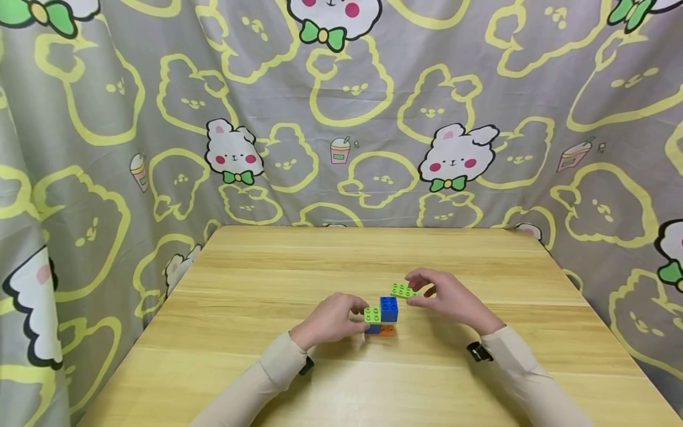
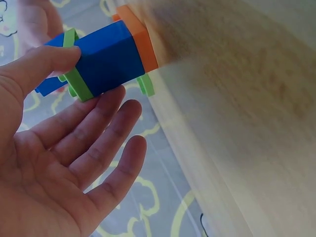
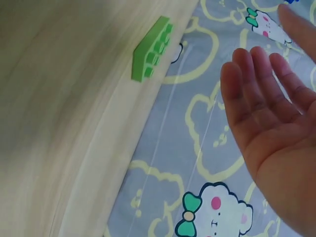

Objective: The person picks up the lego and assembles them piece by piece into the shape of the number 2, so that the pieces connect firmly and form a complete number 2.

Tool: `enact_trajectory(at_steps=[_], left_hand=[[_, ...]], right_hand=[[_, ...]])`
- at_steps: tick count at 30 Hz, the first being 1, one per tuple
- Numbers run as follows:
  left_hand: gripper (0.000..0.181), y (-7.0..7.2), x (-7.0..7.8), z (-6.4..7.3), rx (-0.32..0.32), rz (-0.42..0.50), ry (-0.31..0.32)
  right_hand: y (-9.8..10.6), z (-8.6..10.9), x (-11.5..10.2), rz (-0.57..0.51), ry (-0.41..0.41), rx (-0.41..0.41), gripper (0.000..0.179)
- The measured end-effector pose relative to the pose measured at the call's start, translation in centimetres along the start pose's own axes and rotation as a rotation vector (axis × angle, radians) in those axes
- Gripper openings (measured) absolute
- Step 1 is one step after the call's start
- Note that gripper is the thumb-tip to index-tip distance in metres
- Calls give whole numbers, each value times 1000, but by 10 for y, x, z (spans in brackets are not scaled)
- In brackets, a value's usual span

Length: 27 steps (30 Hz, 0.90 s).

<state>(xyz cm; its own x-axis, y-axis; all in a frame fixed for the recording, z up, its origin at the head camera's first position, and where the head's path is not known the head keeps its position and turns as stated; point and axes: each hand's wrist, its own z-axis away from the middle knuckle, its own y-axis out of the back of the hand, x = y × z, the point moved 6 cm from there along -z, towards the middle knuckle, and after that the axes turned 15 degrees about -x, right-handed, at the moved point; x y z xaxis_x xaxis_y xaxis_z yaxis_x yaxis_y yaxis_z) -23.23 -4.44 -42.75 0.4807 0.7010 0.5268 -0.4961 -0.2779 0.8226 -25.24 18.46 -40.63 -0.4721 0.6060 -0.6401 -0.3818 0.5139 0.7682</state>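
Observation:
A small stack of toy building bricks stands on the table: an orange plate (image 2: 138, 37) at the bottom, a blue brick (image 2: 111, 59) on it, then a light-green plate (image 1: 372, 315) and a second blue brick (image 1: 389, 308) at the right end. My left hand (image 1: 332, 320) pinches the stack from the left, its thumb against the green plate and lower blue brick; the other fingers spread out. Just behind the stack lies a loose light-green plate (image 3: 152, 52), studs up. Beside it hovers my right hand (image 1: 448, 296), fingers loosely bent, nothing in its grasp.
The wooden table (image 1: 256, 261) extends around the bricks on all sides. Behind it and along both sides hangs a grey curtain (image 1: 288, 196) with yellow outlines and white cartoon rabbits. Dark wrist straps (image 1: 480, 351) show below the sleeves.

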Motion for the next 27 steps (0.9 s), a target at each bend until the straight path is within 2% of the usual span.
enact_trajectory(at_steps=[8,18,27], left_hand=[[37,1,-1,0,2,6,1],[37,2,0,0,6,-4,-9],[36,1,0,0,1,0,-6]], right_hand=[[-1,-9,13,48,-68,25,35],[-3,-14,32,116,-182,14,42],[-13,-15,39,247,-174,-52,42]])
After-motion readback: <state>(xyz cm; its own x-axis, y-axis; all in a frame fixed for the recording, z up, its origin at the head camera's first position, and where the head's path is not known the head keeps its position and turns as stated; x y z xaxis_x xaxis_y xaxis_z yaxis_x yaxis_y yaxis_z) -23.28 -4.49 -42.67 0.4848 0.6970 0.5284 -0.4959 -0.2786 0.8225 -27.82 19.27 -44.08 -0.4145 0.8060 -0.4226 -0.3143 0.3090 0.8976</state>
